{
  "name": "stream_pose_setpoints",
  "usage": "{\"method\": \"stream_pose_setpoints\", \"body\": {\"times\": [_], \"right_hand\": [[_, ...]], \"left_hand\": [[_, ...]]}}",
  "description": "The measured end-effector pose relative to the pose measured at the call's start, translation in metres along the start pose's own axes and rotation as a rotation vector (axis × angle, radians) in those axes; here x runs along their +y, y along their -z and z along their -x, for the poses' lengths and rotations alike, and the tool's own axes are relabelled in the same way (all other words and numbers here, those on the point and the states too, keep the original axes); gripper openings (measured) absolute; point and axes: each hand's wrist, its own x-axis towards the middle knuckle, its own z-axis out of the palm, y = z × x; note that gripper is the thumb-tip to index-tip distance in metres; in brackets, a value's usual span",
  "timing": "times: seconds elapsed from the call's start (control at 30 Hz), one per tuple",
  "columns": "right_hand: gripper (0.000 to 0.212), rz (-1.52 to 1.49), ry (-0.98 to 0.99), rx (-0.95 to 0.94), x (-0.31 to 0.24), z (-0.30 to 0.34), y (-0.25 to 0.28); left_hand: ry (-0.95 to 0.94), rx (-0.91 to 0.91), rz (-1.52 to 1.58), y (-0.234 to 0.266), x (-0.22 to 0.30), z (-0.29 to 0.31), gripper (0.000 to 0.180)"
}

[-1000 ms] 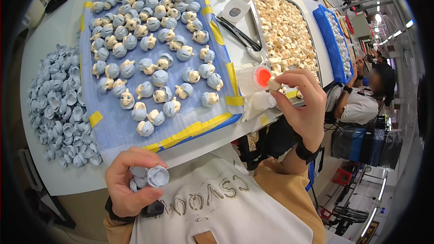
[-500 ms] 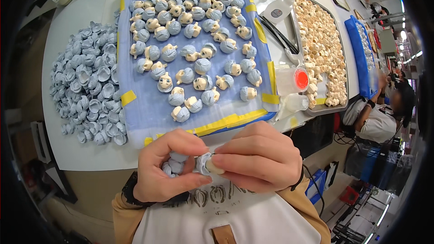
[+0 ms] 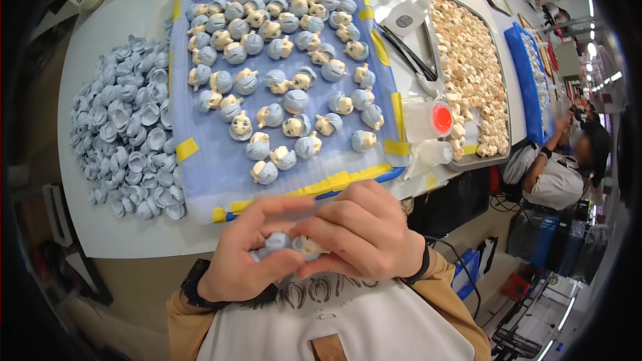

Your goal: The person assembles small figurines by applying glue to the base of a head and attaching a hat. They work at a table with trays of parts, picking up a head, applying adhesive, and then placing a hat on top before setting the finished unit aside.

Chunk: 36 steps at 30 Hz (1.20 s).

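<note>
Pinches a doll head [image 3: 311, 249] in the right hand [image 3: 366, 232], with thumb and fingers closed on it, in front of the apron [image 3: 294, 327] and near the front edge of the table [image 3: 134, 237]. Holds it roughly crosswise, blue end left, cream end right, with facing mostly hidden. Curls the left hand [image 3: 249, 251] around pale blue hair shells [image 3: 274, 242] close beside. Shows open room at the near corners of the cloth-lined tray [image 3: 341, 160], toward the taped edge

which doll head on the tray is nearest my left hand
The lowest doll head on the blue tray, pictured just above the left hand; every other one there sits farther up.
</note>
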Motion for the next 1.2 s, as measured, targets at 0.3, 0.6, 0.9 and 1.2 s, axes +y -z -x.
{"method": "stream_pose_setpoints", "body": {"times": [0.3,0.6,0.9,1.2], "right_hand": [[0.045,0.306,-0.249,-0.052,0.023,0.003,0.012],[0.018,0.522,-0.827,0.158,0.117,0.083,0.148],[0.020,0.534,-0.857,0.118,0.127,0.083,0.144],[0.036,0.017,0.161,-0.107,-0.003,0.001,0.034]], "left_hand": [[-0.221,0.169,0.124,-0.003,0.002,0.004,0.040],[-0.300,0.054,0.085,0.005,-0.012,0.002,0.045],[0.038,-0.111,0.000,0.006,0.000,0.001,0.037],[-0.006,-0.150,-0.008,0.002,-0.006,0.002,0.024]]}}
